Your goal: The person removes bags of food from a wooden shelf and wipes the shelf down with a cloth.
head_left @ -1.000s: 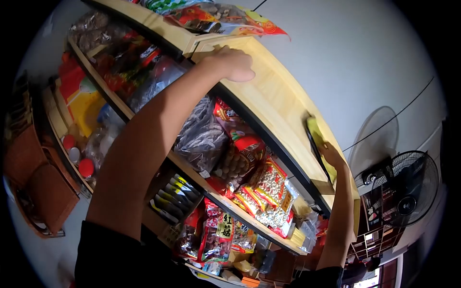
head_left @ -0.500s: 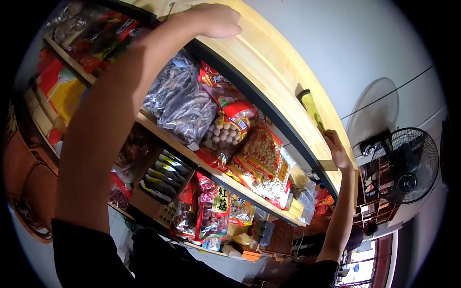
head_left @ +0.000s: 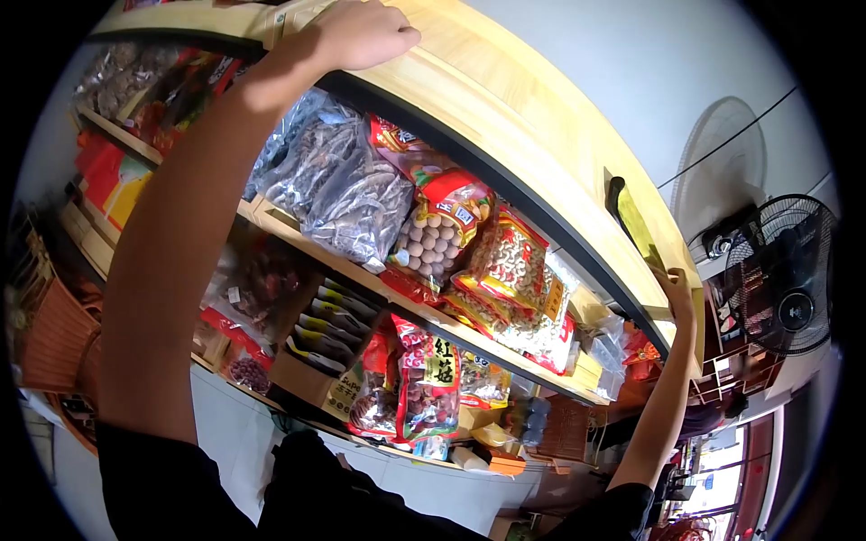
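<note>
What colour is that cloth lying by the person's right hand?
The cloth is yellowish green, dark along one edge; best seen in the head view.

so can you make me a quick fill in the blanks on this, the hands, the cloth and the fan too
1. The right hand is at the lower end of a cloth whose bright side is ____.
2. The left hand is on a shelf top made of pale ____.
3. The fan at the picture's right is coloured ____.

Missing words: yellow-green; wood; black.
</note>
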A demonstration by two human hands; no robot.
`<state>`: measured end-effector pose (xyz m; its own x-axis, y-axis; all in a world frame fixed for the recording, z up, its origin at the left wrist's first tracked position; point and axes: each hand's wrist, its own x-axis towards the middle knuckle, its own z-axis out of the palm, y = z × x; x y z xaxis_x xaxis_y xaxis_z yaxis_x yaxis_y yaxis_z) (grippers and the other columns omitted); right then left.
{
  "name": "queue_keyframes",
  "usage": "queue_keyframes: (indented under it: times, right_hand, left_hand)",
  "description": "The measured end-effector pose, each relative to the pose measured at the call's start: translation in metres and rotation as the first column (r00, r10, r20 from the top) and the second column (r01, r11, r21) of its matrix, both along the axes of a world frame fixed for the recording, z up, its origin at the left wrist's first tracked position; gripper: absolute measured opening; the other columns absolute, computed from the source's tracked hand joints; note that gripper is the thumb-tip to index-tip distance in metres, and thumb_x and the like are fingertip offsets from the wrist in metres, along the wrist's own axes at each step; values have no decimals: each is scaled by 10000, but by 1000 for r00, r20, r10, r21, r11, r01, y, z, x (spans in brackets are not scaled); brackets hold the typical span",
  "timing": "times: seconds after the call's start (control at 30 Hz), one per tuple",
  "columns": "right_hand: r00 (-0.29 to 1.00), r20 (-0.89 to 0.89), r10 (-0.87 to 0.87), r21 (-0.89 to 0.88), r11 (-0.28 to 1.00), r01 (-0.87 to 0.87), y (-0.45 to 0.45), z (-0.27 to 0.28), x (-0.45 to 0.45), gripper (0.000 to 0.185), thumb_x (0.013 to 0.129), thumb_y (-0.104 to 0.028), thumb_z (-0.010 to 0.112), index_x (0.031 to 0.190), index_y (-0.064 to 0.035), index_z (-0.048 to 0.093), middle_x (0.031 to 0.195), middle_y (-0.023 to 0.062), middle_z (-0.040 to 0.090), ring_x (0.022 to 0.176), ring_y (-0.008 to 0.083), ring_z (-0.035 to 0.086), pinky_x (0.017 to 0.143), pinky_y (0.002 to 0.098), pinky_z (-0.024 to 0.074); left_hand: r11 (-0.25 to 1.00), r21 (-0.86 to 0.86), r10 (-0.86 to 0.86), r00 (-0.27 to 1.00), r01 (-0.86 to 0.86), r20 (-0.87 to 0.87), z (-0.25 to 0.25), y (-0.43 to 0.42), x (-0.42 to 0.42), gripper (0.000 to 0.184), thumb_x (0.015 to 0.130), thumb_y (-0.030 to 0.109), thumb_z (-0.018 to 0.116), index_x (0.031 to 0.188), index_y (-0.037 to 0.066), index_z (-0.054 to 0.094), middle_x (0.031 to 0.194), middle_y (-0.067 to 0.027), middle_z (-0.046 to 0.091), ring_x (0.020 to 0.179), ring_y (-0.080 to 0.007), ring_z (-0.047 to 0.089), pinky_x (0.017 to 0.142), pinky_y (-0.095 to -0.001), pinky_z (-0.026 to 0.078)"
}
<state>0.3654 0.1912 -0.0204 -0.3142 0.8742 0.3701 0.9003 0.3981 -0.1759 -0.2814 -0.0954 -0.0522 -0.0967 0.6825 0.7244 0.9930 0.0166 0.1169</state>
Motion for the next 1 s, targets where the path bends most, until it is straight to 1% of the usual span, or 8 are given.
queue_keyframes:
  times: [0.07, 0.17, 0.23, 0.3, 0.47, 0.67, 0.77, 1.0]
  right_hand:
    - [982, 46, -186, 308, 937, 163, -20, -2, -13, 416, 752, -279, 783, 1032, -29, 605, 875, 164, 670, 754, 293, 637, 656, 405, 494]
    - [993, -118, 13, 334, 942, 27, -38, 0, -21, 251, 833, -230, 701, 867, 0, 606, 628, 63, 594, 573, 199, 558, 585, 355, 444]
    - [980, -162, 116, 230, 970, -77, -35, -3, -15, 224, 866, -208, 664, 851, 7, 605, 627, 50, 578, 593, 162, 540, 589, 331, 435]
    - [946, -230, 227, 96, 973, -210, -52, -2, -26, 237, 939, -177, 578, 827, 28, 619, 640, 14, 555, 657, 81, 493, 606, 272, 401]
    - [930, -243, 275, 37, 961, -274, -66, -2, -36, 329, 947, -242, 563, 822, 50, 651, 695, 61, 626, 678, 113, 537, 648, 291, 430]
    - [936, -100, 338, 367, 887, -281, -78, -4, -44, 300, 941, -188, 548, 789, 56, 633, 698, 132, 607, 661, 187, 543, 618, 339, 417]
    - [943, -190, 272, 246, 943, -222, -87, -7, -46, 340, 946, -189, 531, 682, 24, 542, 566, 59, 461, 539, 120, 414, 513, 306, 347]
    - [915, -265, 303, 186, 948, -259, -61, -14, -36, 353, 940, -221, 534, 709, 23, 643, 525, 32, 465, 515, 91, 416, 492, 302, 314]
  left_hand:
    - [997, -65, 49, 999, -51, -19, 3, 1, -1, 362, 882, 331, 478, 902, 55, 711, 926, -194, 691, 886, -350, 658, 819, -459, 491]
    - [991, -90, 89, 983, -104, -162, -5, 8, -9, 307, 874, 283, 472, 887, 43, 665, 947, -190, 672, 901, -362, 631, 809, -469, 468]
    - [994, -40, 88, 953, -103, -289, -3, 10, -8, 245, 860, 227, 465, 847, 38, 621, 941, -184, 654, 893, -388, 604, 786, -490, 447]
    - [988, -121, 95, 994, -101, -49, 5, -3, 7, 359, 888, 265, 407, 863, 15, 663, 951, -251, 655, 914, -424, 604, 867, -526, 437]
    - [994, -28, 108, 994, -107, 24, -6, 9, -3, 387, 888, 292, 415, 799, 13, 667, 911, -246, 659, 894, -428, 605, 876, -508, 436]
    - [993, 46, 109, 992, -106, -69, -9, 8, -4, 344, 893, 249, 420, 840, 24, 674, 909, -210, 668, 899, -408, 610, 864, -489, 452]
    - [994, 69, 93, 994, -89, -58, -9, 5, -2, 314, 891, 236, 439, 887, 35, 680, 932, -187, 674, 934, -394, 605, 860, -477, 459]
    - [979, -200, 7, 987, 25, 159, 3, -11, 4, 414, 963, 389, 478, 1001, 23, 666, 957, -183, 667, 929, -367, 609, 832, -427, 466]
